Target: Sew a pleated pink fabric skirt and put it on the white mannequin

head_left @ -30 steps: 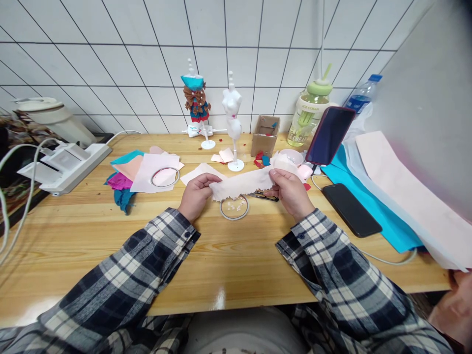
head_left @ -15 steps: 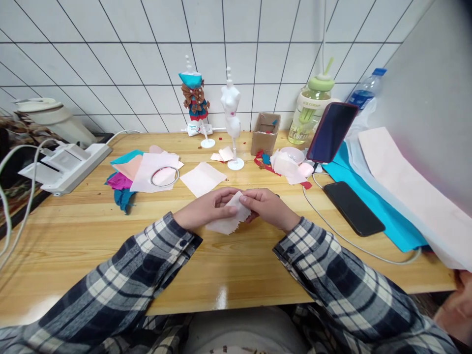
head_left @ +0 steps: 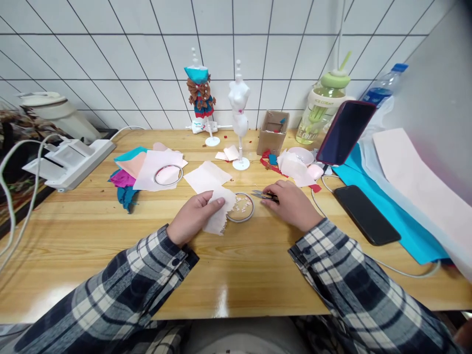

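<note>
Hands at the centre of the frame, one pinching fabric, one on snips.

Left hand (head_left: pixel 191 216) grips a pale pink, zigzag-edged scrap of thin fabric (head_left: pixel 220 209) between thumb and fingers, just left of a small round clear dish (head_left: pixel 240 207) of pink clippings. Folded and limp, the scrap overlaps the dish's rim. Right hand (head_left: pixel 291 204), right of the dish, curls over small dark thread snips (head_left: pixel 262 195) lying on the glossy wooden table (head_left: pixel 236 265); whether it grips them I cannot tell.

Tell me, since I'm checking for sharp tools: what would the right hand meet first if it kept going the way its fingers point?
The right hand points left; its fingertips already sit at the small snips. Beyond them lies the round dish.
</note>
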A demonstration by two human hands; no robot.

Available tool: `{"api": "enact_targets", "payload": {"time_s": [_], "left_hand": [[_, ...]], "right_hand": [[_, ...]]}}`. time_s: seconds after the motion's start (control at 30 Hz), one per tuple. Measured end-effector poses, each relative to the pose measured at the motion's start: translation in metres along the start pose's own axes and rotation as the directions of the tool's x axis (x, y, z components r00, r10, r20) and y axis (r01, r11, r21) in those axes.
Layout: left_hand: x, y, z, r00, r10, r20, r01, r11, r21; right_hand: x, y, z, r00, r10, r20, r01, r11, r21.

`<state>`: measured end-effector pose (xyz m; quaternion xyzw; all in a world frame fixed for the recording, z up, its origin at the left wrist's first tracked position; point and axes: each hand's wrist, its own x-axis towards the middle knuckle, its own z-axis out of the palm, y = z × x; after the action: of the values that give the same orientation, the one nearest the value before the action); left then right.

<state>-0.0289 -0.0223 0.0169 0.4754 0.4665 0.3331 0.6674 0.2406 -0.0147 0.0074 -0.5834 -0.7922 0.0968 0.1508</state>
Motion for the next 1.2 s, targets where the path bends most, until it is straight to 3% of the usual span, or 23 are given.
{"api": "enact_targets", "payload": {"time_s": [0.23, 0.43, 0.6, 0.7, 0.77, 0.83, 0.9, 1.0, 1.2], "left_hand": [[0.008, -0.004, -0.006, 0.978, 0.161, -0.135, -0.128, 0.966, 0.226], [0.026, -0.012, -0.008, 0.927, 0.296, -0.231, -0.249, 0.945, 0.211], [0.034, -0.013, -0.011, 0.922, 0.290, -0.255, -0.256, 0.954, 0.159], [0.030, -0.013, -0.011, 0.930, 0.279, -0.238, -0.247, 0.957, 0.153], [0.027, -0.013, -0.010, 0.936, 0.271, -0.226, -0.243, 0.959, 0.143], [0.025, -0.013, -0.008, 0.944, 0.255, -0.210, -0.236, 0.965, 0.114], [0.023, -0.013, -0.006, 0.954, 0.232, -0.188, -0.222, 0.972, 0.073], [0.021, -0.013, -0.001, 0.969, 0.201, -0.142, -0.200, 0.979, 0.024], [0.013, -0.012, 0.010, 0.987, 0.146, -0.063, -0.147, 0.989, -0.010]], "right_hand": [[0.003, 0.003, 0.014, 0.993, 0.115, 0.011, -0.115, 0.993, -0.005], [0.003, 0.007, 0.013, 0.977, 0.207, 0.045, -0.211, 0.968, 0.138], [0.003, 0.012, 0.009, 0.979, 0.159, -0.131, -0.130, 0.969, 0.208], [0.002, 0.008, 0.004, 0.945, 0.251, -0.211, -0.157, 0.911, 0.382], [0.000, -0.002, 0.001, 0.941, 0.300, -0.154, -0.165, 0.809, 0.564], [-0.004, -0.019, 0.000, 0.968, 0.246, -0.055, -0.155, 0.753, 0.640], [-0.010, -0.038, 0.000, 0.992, 0.118, 0.045, -0.121, 0.790, 0.602], [-0.017, -0.059, 0.003, 0.987, -0.005, 0.160, -0.092, 0.802, 0.591], [-0.022, -0.066, 0.011, 0.976, 0.009, 0.216, -0.125, 0.838, 0.530]]}}
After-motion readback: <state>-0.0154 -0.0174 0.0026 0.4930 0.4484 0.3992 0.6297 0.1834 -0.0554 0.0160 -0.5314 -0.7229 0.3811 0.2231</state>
